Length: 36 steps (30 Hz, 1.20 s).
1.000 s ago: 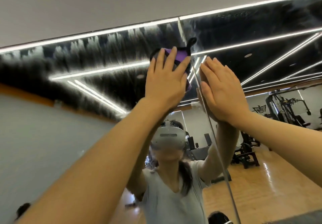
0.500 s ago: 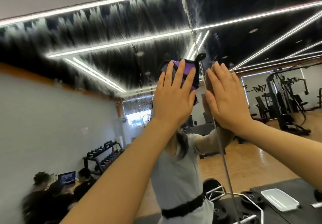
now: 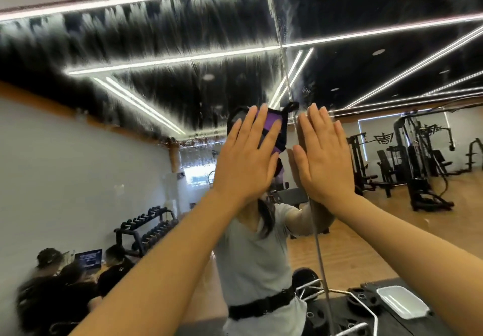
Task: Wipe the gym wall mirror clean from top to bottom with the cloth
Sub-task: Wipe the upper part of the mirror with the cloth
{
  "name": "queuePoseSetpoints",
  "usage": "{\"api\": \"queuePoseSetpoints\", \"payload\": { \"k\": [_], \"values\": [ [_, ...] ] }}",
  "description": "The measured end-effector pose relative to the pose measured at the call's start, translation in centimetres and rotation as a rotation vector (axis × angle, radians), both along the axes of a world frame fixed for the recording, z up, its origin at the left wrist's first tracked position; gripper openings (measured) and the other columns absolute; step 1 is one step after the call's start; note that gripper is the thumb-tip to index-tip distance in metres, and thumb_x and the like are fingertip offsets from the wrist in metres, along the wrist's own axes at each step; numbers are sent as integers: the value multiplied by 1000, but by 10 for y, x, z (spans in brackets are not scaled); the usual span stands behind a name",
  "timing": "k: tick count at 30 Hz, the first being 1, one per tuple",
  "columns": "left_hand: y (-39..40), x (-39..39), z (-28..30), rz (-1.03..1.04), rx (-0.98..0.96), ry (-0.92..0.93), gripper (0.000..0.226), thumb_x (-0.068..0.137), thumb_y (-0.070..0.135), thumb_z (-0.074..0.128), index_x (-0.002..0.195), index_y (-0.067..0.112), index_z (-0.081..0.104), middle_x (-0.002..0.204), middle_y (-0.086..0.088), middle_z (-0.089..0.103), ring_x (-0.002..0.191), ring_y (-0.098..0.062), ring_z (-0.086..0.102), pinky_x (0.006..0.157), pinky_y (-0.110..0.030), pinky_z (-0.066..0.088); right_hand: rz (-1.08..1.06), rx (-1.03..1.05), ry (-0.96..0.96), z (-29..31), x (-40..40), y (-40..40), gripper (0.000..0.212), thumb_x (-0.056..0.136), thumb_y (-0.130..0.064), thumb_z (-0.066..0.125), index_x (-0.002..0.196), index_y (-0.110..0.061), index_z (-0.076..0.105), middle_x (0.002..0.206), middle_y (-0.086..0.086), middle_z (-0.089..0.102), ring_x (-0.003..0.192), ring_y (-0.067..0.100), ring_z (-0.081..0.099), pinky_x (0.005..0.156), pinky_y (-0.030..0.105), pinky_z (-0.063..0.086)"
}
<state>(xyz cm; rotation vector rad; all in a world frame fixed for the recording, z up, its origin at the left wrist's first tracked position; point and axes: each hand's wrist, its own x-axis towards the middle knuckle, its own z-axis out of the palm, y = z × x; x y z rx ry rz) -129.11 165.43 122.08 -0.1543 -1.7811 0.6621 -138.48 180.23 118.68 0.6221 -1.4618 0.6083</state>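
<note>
The wall mirror (image 3: 130, 152) fills the view, with streaky smears across its upper part and a vertical seam (image 3: 285, 79) between two panels. My left hand (image 3: 245, 163) presses a purple and black cloth (image 3: 271, 129) flat against the glass just left of the seam, fingers straight. A black loop of the cloth sticks out at its top right. My right hand (image 3: 324, 158) lies flat on the glass right of the seam, fingers straight, holding nothing. Most of the cloth is hidden behind my left hand.
The mirror reflects a person in a grey shirt, a dumbbell rack (image 3: 146, 228) at the left, seated people with a laptop (image 3: 88, 257), gym machines (image 3: 418, 163) at the right, and a white tray (image 3: 402, 304) on black weight plates at the bottom right.
Both hands have slid down the mirror with the cloth, from near the top edge to about mid height. The view has tilted down, so more of the floor shows.
</note>
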Motion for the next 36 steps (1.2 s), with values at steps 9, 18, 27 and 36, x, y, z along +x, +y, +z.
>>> {"api": "queuePoseSetpoints", "payload": {
  "k": [9, 18, 27, 36],
  "values": [
    [21, -5, 76, -4, -13, -10, 73, 98, 46, 20, 154, 0, 28, 165, -16, 16, 153, -27, 13, 123, -37, 6, -34, 22, -3, 1, -3, 0, 69, 105, -50, 14, 157, -7, 24, 166, 12, 16, 155, 24, 8, 126, 38, 1],
    [14, -14, 71, -32, -71, 189, 62, 94, 39, 33, 138, 1, 54, 138, -21, 55, 127, -35, 52, 104, -43, 32, -8, 0, 25, 0, -6, -2, 65, 104, -45, 26, 157, -7, 27, 165, 12, 21, 154, 25, 12, 126, 36, -1],
    [13, -14, 68, -93, -88, 289, 58, 90, 38, 45, 126, -4, 59, 131, -21, 56, 123, -35, 47, 108, -47, 32, -22, -3, 38, -2, -8, -2, 64, 104, -44, 29, 157, -8, 27, 165, 12, 20, 154, 24, 12, 126, 38, 2],
    [3, -13, 52, -197, -72, 129, 62, 97, 38, 36, 142, -4, 49, 149, -21, 46, 141, -34, 42, 117, -46, 31, -14, 2, 21, -3, -8, -3, 64, 104, -45, 27, 157, -8, 27, 166, 11, 19, 155, 23, 11, 126, 37, 1]
  ]
}}
